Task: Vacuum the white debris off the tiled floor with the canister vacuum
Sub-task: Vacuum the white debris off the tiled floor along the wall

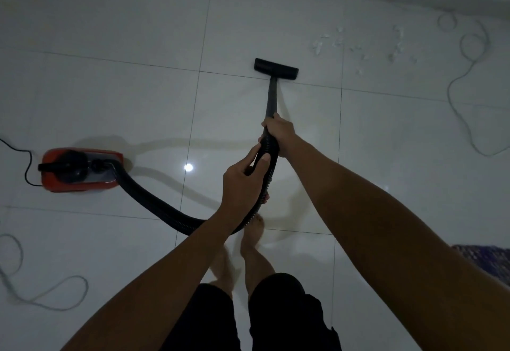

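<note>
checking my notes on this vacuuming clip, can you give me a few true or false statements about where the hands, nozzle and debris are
1. Both hands grip the vacuum's hose and wand. True: the right hand is farther up on the wand, the left hand lower on the ribbed hose.
2. The floor nozzle sits on top of the white debris. False: the debris lies apart from it, farther off to the right near the wall.
3. The canister vacuum is red and stands to the person's left. True.
4. The person wears shoes. False: the feet are bare.
5. A light cord lies looped on the floor at right. True.
</note>
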